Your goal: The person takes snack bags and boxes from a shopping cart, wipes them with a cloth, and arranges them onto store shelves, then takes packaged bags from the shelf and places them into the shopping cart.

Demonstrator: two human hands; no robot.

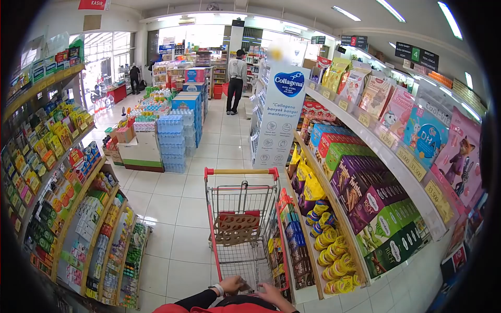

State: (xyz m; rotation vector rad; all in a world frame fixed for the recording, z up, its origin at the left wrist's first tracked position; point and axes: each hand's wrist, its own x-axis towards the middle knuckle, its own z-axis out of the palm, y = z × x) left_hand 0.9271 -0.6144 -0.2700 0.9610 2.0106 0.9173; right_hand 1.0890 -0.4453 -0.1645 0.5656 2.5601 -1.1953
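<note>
A wire shopping cart [210, 221] with red edges stands right in front of me. Its near end is at my body, and a red-and-yellow bar [242, 171] crosses its far end. My left hand [232, 284], with a white band at the wrist, is closed at the cart's near rim. To its right, my right hand [269, 293] is also closed at the same rim, its fingertips partly hidden. Inside the cart, a brown panel with oval holes [235, 231] leans at the far end. The wire basket below it shows no goods.
Stocked shelves [78, 229] line the left side; snack shelves [360, 208] run close along the right. A Collagena display stand [276, 120] is ahead on the right. Stacks of bottled water [175, 138] are ahead on the left. A person [237, 81] stands farther up the tiled aisle.
</note>
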